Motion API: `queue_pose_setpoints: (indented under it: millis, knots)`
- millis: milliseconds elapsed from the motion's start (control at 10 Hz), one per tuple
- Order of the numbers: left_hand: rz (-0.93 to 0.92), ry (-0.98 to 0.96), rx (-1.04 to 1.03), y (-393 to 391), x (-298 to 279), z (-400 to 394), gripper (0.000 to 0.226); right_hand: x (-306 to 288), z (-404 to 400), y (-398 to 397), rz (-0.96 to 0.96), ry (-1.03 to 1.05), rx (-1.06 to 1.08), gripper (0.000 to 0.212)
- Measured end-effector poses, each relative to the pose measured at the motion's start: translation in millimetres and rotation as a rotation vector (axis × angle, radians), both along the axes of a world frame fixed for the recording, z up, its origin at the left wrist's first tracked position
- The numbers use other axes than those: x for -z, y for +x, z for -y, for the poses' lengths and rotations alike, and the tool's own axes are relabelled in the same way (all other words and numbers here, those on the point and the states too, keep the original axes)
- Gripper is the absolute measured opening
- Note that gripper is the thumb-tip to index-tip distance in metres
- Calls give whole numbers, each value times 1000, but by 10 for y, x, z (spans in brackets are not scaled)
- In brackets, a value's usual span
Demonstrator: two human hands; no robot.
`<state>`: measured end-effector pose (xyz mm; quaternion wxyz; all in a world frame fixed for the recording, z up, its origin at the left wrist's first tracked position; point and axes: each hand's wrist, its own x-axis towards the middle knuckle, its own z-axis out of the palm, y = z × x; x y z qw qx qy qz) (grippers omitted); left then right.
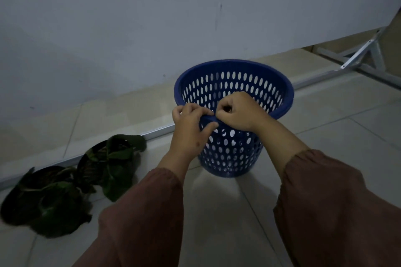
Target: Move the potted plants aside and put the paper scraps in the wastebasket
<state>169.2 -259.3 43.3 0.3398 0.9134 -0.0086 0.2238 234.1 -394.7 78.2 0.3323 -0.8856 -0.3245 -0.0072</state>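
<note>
A blue perforated wastebasket (236, 80) stands on the tiled floor, tilted slightly toward me. My left hand (191, 128) grips its near rim, thumb outside and fingers over the edge. My right hand (238, 110) is closed in a fist at the same rim, right beside the left; whether it holds paper scraps I cannot tell. Two potted plants with dark green leaves, one (112, 158) nearer the basket and one (47, 199) at far left, sit on the floor along the wall. Their pots are hidden under the leaves. No loose scraps show.
A grey wall rises behind the basket, with a metal strip (156, 131) along its foot. A white metal frame (366, 54) stands at the upper right. Light floor tiles spread in front and to the right.
</note>
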Motion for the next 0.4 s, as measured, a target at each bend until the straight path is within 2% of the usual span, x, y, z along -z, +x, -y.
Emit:
queue_pose_setpoints:
  millis: [100,300,400]
  knots:
    - [26,-16,-29,-1,22,23,27,5,-32,59,15,-63,6,20]
    - [-25,-34,-21,-40,-54,32,30,-24,1,110,11,-5,54,13]
    - [-40,-41,-34,-76,-219,-51,33,-81,-26,90,13,-10,69,16]
